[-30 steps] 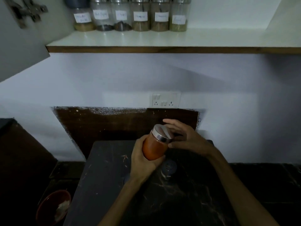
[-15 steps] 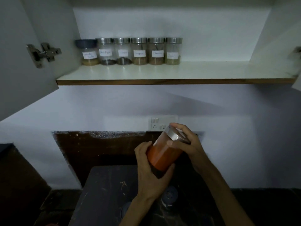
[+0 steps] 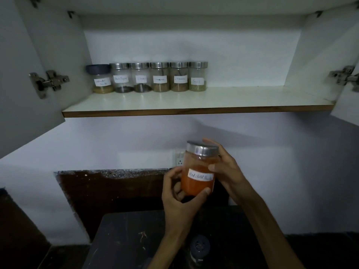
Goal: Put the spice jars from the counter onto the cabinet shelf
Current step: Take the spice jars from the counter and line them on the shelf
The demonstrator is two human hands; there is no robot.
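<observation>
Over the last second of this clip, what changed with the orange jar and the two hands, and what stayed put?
The red chilli jar went from tilted above the counter to nearly upright and raised toward the shelf, label now facing the camera. The left hand still grips its base; the right hand still holds it near the lid. No release happened. The six jars on the shelf stayed in their row.

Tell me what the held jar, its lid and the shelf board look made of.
Red chilli jar: clear glass or plastic, since the orange powder shows through; which one is unclear. Its lid: brushed metal by its dull silver sheen, possibly steel. Shelf: white glossy laminate reflecting the jars, over a brown wood-like edge.
</observation>
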